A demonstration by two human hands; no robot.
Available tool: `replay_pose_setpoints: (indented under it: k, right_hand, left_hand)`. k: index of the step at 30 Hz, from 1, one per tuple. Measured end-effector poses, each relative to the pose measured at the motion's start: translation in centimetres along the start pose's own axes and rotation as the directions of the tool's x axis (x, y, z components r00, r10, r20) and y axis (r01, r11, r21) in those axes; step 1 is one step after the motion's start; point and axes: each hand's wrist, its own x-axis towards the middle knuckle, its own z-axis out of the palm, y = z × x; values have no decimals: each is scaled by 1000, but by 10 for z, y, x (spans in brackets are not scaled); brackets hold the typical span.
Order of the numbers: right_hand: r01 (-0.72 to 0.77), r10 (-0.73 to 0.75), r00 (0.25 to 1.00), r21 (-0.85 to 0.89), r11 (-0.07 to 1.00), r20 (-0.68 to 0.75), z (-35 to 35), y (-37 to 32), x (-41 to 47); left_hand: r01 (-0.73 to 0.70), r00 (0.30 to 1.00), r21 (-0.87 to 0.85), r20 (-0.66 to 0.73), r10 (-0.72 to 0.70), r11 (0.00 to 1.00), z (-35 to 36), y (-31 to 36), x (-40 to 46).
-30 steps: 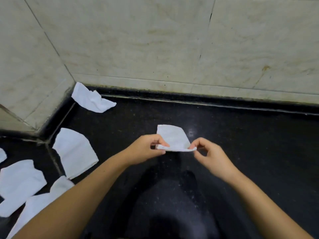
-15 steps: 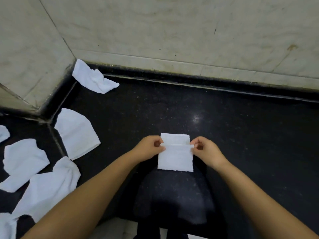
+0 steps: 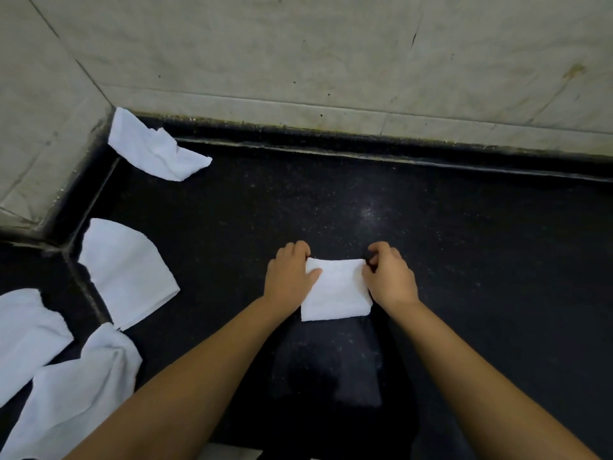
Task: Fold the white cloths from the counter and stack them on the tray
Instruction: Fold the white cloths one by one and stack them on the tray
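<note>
A small folded white cloth (image 3: 336, 292) lies flat on the black counter (image 3: 464, 247) in the middle of the view. My left hand (image 3: 289, 274) holds its left edge, thumb lying on top of the cloth and fingers curled at the far left corner. My right hand (image 3: 391, 277) pinches the far right corner with curled fingers. Several unfolded white cloths lie at the left: one (image 3: 152, 147) in the back corner, one (image 3: 127, 272) beside the counter seam, and others (image 3: 83, 386) near the front left. No tray is in view.
A pale tiled wall (image 3: 298, 61) rises behind the counter and along the left. A raised black ledge (image 3: 398, 154) runs along the wall's foot. A dark shadow falls on the counter in front of the cloth.
The cloth was held up in the air by both hands, then lowered and folded over. It now lies flat on the counter as a smaller rectangle, both hands at its far corners.
</note>
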Motion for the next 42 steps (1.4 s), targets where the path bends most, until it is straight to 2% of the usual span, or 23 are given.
replay_pose_setpoints:
  k: [3,5,7,9,12,15,19,22,24,25,27,28,29,30,32,35,38,40,42]
  right_hand:
    - [24,-25,1000,44,999,18,-7,8,-16]
    - [-44,31,997,172,984,77,-9,19,-28]
    - [-90,52,991,325,941,123,-7,30,-39]
    - [-92,27,987,425,901,157,-4,36,-48]
    - [-91,-19,975,471,877,223,1,39,-57]
    - [-74,-33,967,407,910,251,2,44,-59]
    - [-92,-6,957,323,942,289,1,47,-60]
    - [-108,62,954,144,984,294,-3,44,-50]
    - [-107,102,967,10,994,232,-8,37,-39]
    - [-107,106,975,-6,994,194,-11,31,-34]
    - [-98,99,987,-12,995,130,-12,20,-25]
    - [-100,103,988,-25,995,118,-10,14,-22]
    - [-107,112,986,-46,993,124,-7,9,-19]
    - [-118,127,983,-70,991,137,-2,5,-17]
    - [-145,162,975,-121,982,153,8,0,-15]
    - [-172,200,967,-174,970,160,16,-6,-14]
    - [-171,202,963,-175,969,177,18,-8,-15]
    - [-163,177,966,-88,983,190,17,-5,-15]
    - [-161,137,971,114,980,193,13,0,-16]
  left_hand:
    - [-257,964,122,-32,263,959,4,2,-17]
    - [-479,865,253,-26,501,840,12,3,-24]
    - [-619,763,326,33,645,715,21,6,-24]
    - [-665,747,252,194,636,703,24,14,-23]
    - [-605,772,246,413,483,757,25,21,-18]
    - [-573,780,234,450,435,785,28,18,-14]
    - [-614,760,311,480,438,726,31,12,-15]
    - [-618,748,287,501,434,732,27,12,-16]
    - [-565,794,246,422,437,788,21,12,-19]
    - [-483,859,228,309,408,845,19,12,-21]
    - [-178,984,160,1,180,971,14,11,-28]
    - [-8,994,96,-108,19,995,13,10,-31]
    - [130,981,32,-153,-123,991,13,10,-33]
    - [227,965,5,-139,-224,974,13,12,-35]
    - [326,945,64,-58,-323,943,17,16,-37]
    - [380,923,151,2,-385,912,21,23,-34]
    - [412,906,132,47,-421,902,19,32,-31]
    - [437,895,40,74,-439,898,15,35,-30]
    - [449,893,-180,105,-437,875,8,36,-32]
